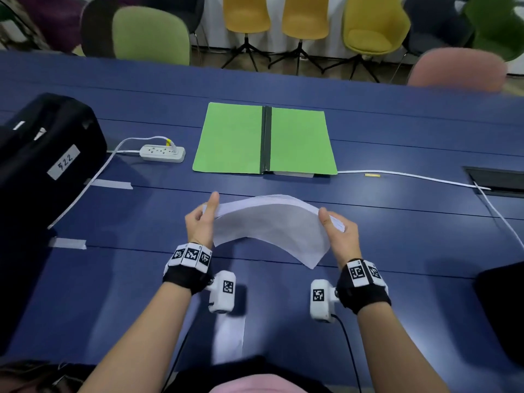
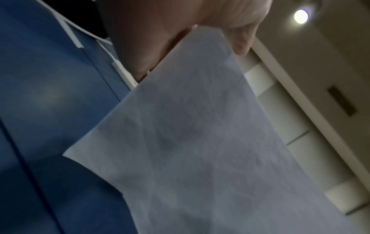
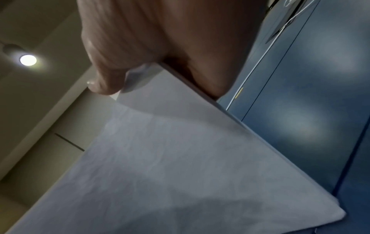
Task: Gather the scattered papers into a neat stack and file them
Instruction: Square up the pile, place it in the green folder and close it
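Now green folder [image 1: 265, 140] open, hands gripping paper stack [image 1: 272, 222]

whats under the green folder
A white edge pokes out beneath the front of the open green folder, right of its spine; what it is and how far it extends are hidden. Otherwise the folder lies on the blue table.

Both bare forearms reach forward, each wrist wrapped in a black band with white coded tags. The left hand [image 1: 200, 222] and right hand [image 1: 338, 232] face each other, thumbs on top, apparently pinching opposite ends of a bowed sheaf of white paper [image 1: 269, 225].
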